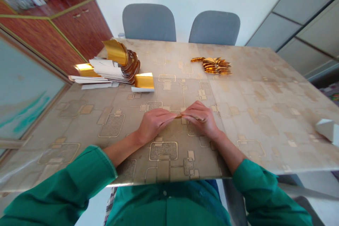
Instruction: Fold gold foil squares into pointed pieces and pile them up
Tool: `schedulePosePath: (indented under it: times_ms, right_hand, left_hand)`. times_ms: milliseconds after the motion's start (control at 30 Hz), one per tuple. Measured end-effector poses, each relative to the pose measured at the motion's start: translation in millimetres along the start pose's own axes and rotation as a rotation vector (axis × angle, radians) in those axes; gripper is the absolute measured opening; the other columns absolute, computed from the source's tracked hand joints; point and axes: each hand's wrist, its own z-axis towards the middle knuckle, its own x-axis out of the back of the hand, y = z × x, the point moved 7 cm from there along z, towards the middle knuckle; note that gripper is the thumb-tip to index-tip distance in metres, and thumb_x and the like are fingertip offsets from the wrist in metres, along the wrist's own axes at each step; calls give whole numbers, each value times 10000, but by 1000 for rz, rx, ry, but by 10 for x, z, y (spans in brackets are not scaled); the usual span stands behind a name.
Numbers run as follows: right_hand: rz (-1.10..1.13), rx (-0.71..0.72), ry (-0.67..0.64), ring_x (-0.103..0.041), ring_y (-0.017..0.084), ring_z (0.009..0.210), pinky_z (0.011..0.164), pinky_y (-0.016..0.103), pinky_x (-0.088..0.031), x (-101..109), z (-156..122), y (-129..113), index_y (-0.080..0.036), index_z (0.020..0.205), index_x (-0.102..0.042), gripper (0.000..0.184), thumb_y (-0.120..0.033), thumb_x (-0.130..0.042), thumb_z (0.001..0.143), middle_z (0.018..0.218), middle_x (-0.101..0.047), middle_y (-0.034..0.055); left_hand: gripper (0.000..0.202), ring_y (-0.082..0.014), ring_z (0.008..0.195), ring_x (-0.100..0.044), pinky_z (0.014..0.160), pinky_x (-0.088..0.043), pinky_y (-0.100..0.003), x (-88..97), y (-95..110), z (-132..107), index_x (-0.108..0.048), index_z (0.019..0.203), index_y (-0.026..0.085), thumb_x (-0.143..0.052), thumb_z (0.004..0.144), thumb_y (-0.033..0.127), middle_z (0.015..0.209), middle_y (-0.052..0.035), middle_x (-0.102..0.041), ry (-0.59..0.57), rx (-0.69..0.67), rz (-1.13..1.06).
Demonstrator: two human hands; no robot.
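Note:
My left hand (153, 124) and my right hand (201, 119) meet at the middle of the table (265, 113), fingers curled and pressed down on a small gold paper piece (180, 116) held between them. Only a sliver of the piece shows between the fingertips. A stack of gold and white paper sheets (111, 69) lies at the far left, with one loose gold sheet (143, 81) in front of it. A pile of folded gold pieces (214, 65) sits at the far middle of the table.
Two grey chairs (149, 22) stand behind the table. A wooden cabinet (53, 31) runs along the left. A white folded object (326, 129) lies at the right edge. Grey panels line the right wall.

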Motion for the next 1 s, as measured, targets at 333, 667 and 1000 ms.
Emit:
schedulePosePath:
  times_ms: [333, 667, 1000]
  right_hand:
    - [-371, 112, -311, -528, 193, 877, 767, 336, -383, -154, -192, -55, -219, 940, -743, 203, -334, -577, 961, 921, -687, 61]
    - [-490, -473, -126, -537, 216, 851, 722, 338, -301, -284, -309, -2, -201, 777, -646, 161, -316, -664, 888, 825, -658, 34]
    - [-535, -483, -73, -528, 215, 821, 706, 335, -249, -256, -412, -9, -213, 757, -616, 185, -316, -628, 910, 803, -664, 29]
  left_hand:
    - [205, -173, 928, -623, 833, -507, -317, -226, 192, -109, -679, 1046, 179, -487, 1014, 244, 998, -41, -700, -244, -236, 332]
    - [227, -185, 966, -609, 862, -508, -331, -238, 243, -165, -653, 1079, 151, -435, 1023, 183, 1047, -58, -685, -264, -251, 258]
    - [297, -203, 1071, -578, 964, -408, -368, -189, 264, -242, -597, 1259, 212, -472, 997, 150, 1218, -45, -662, -384, -231, 385]
